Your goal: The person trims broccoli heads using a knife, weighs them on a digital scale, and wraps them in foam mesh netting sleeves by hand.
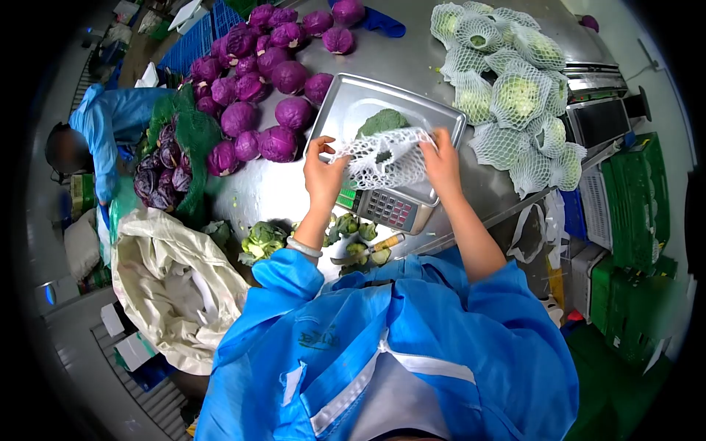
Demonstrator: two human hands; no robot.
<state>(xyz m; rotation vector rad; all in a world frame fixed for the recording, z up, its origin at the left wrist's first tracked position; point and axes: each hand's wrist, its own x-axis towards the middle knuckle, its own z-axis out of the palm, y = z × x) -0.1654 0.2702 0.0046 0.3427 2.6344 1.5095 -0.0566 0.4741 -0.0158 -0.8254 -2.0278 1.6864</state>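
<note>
At the centre of the worktop (276, 192), a weighing scale has its metal pan (347, 99) on the far side and its keypad (390, 209) on the near side. A green broccoli head (385, 120) lies over the pan, its near part hidden behind a white foam net (386, 163). The left hand (323, 165) pinches the net's left edge between thumb and fingers; the right hand (441, 158) pinches its right end, so that the net spans the gap between them. Whether the net touches the broccoli cannot be told.

To the far left, purple cabbages (289, 76) form a loose heap, some close beside the pan. Left of these, a green mesh bag (200, 132) holds darker heads, with a person in blue (121, 117) beside it. To the far right, pale green heads in white foam nets (518, 95) are grouped together.

On the near side, leafy green pieces (263, 241) lie left of a knife with a light handle (388, 242). At the near left stands an open, cream-coloured sack (176, 253); at the right, beyond the worktop's edge, are green crates (638, 198).
</note>
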